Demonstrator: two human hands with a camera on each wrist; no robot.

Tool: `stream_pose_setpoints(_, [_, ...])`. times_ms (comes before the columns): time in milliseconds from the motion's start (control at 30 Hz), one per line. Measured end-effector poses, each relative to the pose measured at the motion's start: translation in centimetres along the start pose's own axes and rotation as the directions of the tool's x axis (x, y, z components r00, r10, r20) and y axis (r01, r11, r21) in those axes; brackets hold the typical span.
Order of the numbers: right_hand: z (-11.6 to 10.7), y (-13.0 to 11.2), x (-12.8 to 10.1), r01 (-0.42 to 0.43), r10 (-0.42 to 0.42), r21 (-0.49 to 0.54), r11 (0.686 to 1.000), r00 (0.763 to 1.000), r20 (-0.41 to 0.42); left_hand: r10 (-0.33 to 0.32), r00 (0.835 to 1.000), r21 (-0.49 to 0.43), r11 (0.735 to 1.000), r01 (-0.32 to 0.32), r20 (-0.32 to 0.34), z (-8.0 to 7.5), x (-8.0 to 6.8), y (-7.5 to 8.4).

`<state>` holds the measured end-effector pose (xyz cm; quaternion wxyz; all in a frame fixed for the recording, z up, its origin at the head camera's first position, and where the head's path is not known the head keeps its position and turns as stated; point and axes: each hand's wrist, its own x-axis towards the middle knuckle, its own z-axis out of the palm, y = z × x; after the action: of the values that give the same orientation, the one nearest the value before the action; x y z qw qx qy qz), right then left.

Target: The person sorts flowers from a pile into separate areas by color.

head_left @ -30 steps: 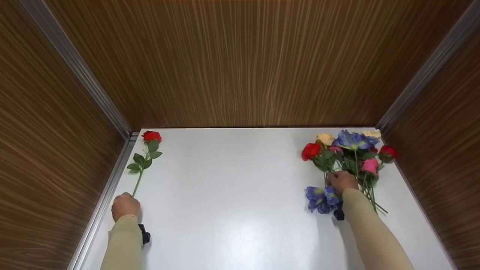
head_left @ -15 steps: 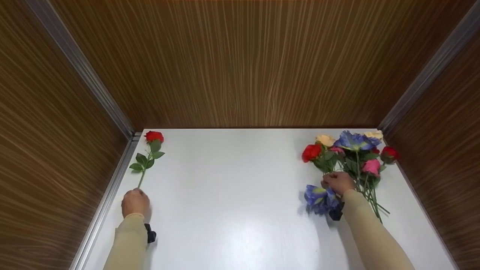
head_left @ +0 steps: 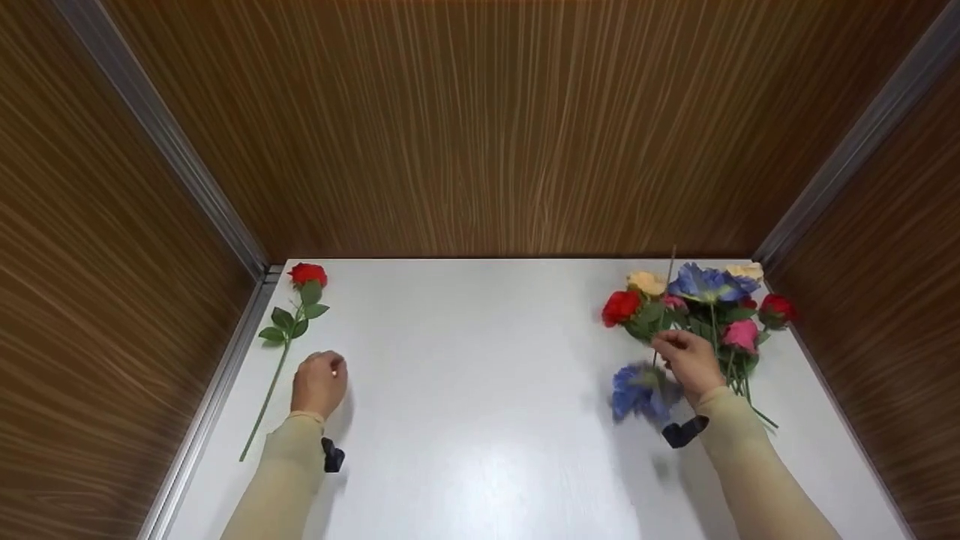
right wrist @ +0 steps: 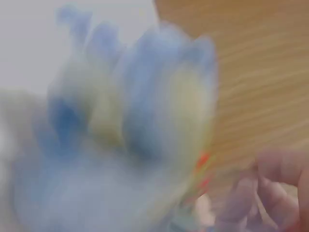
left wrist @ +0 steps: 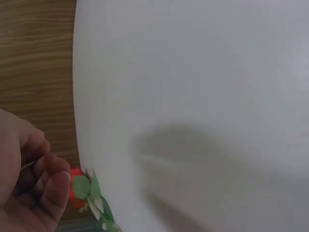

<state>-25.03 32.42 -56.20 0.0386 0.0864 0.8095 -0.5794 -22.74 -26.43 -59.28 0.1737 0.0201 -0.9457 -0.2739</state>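
- The left hand [head_left: 319, 385] has loosely curled fingers and holds nothing, just right of a red rose [head_left: 283, 319].
- This rose lies at the left of the white table [head_left: 480, 390], bloom toward the far edge.
- The right hand [head_left: 688, 365] pinches the stem of a blue flower [head_left: 642, 392], its bloom on the near side.
- Mixed flowers [head_left: 705, 283] lie at the far right.

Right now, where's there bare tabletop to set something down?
The widest bare patch of white table lies between the left hand and lone red rose on one side and the blue flower in the right hand opposite, back to the wood panel. The far right corner, packed with mixed flowers, is crowded.
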Motion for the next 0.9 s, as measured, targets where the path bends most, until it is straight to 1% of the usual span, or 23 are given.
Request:
stream_pose_setpoints(67, [0.2, -1.2, -0.8, 0.072, -0.074, -0.044, 0.996, 0.995, -0.061, 0.022, 1.000, -0.027, 0.999, -0.022, 0.000, 0.1, 0.0, 1.5])
stream_pose_setpoints(100, [0.4, -1.8, -1.2, 0.114, -0.121, -0.080, 0.990, 0.988, -0.091, 0.033, 0.999, -0.040, 0.999, -0.033, -0.001, 0.2, 0.0, 2.2])
stream_pose_setpoints(167, [0.9, -2.8, -1.8, 0.199, -0.222, -0.149, 0.969, 0.963, -0.151, 0.058, 0.998, -0.068, 0.996, -0.058, -0.002, 0.5, 0.0, 3.6])
stream_pose_setpoints(267, [1.9, -4.0, -2.6, 0.291, -0.324, -0.182, 0.939, 0.926, -0.192, 0.095, 0.995, -0.111, 0.989, -0.093, 0.006, 1.1, -0.2, 5.8])
stream_pose_setpoints(333, [2.7, -4.5, -3.2, 0.334, -0.355, -0.134, 0.933, 0.913, -0.198, 0.120, 0.993, -0.145, 0.983, -0.117, 0.013, 1.5, -0.5, 7.3])
stream_pose_setpoints(367, [3.1, -4.7, -3.5, 0.349, -0.361, -0.092, 0.932, 0.913, -0.191, 0.130, 0.991, -0.165, 0.978, -0.126, 0.016, 1.8, -0.7, 8.1])
stream_pose_setpoints(433, [4.1, -4.9, -4.1, 0.377, -0.369, 0.022, 0.926, 0.916, -0.155, 0.149, 0.989, -0.219, 0.965, -0.141, 0.020, 2.2, -1.2, 9.6])
stream_pose_setpoints(533, [5.9, -5.2, -5.0, 0.412, -0.402, 0.168, 0.896, 0.911, -0.087, 0.159, 0.986, -0.339, 0.931, -0.136, 0.042, 3.0, -2.3, 11.9])
stream_pose_setpoints(600, [7.2, -5.2, -5.6, 0.424, -0.426, 0.230, 0.876, 0.904, -0.046, 0.151, 0.984, -0.443, 0.891, -0.095, 0.093, 3.7, -3.1, 13.5])
stream_pose_setpoints(667, [8.5, -5.1, -6.1, 0.443, -0.447, 0.237, 0.864, 0.894, -0.041, 0.136, 0.974, -0.548, 0.836, -0.016, 0.179, 4.5, -4.2, 15.1])
stream_pose_setpoints(700, [9.2, -5.1, -6.2, 0.451, -0.452, 0.229, 0.863, 0.891, -0.052, 0.128, 0.965, -0.593, 0.804, 0.034, 0.229, 4.9, -4.7, 15.9])
stream_pose_setpoints(733, [9.9, -5.2, -6.5, 0.458, -0.454, 0.219, 0.862, 0.888, -0.068, 0.123, 0.951, -0.628, 0.774, 0.087, 0.283, 5.3, -5.2, 16.7])
stream_pose_setpoints(767, [10.6, -5.2, -6.8, 0.461, -0.454, 0.202, 0.864, 0.887, -0.084, 0.119, 0.935, -0.654, 0.744, 0.140, 0.335, 5.7, -5.7, 17.4])
stream_pose_setpoints(800, [11.2, -5.3, -7.0, 0.460, -0.449, 0.193, 0.867, 0.888, -0.100, 0.120, 0.918, -0.670, 0.720, 0.182, 0.378, 6.1, -6.2, 18.1])
stream_pose_setpoints(833, [11.9, -5.4, -7.3, 0.454, -0.440, 0.185, 0.871, 0.891, -0.113, 0.121, 0.902, -0.676, 0.705, 0.216, 0.415, 6.6, -6.7, 18.6])
stream_pose_setpoints(867, [12.5, -5.5, -7.6, 0.444, -0.428, 0.176, 0.879, 0.896, -0.121, 0.128, 0.890, -0.672, 0.704, 0.229, 0.437, 7.1, -7.2, 19.2])
stream_pose_setpoints(900, [13.1, -5.6, -7.9, 0.429, -0.413, 0.165, 0.888, 0.902, -0.125, 0.135, 0.882, -0.665, 0.710, 0.232, 0.452, 7.5, -7.6, 19.7])
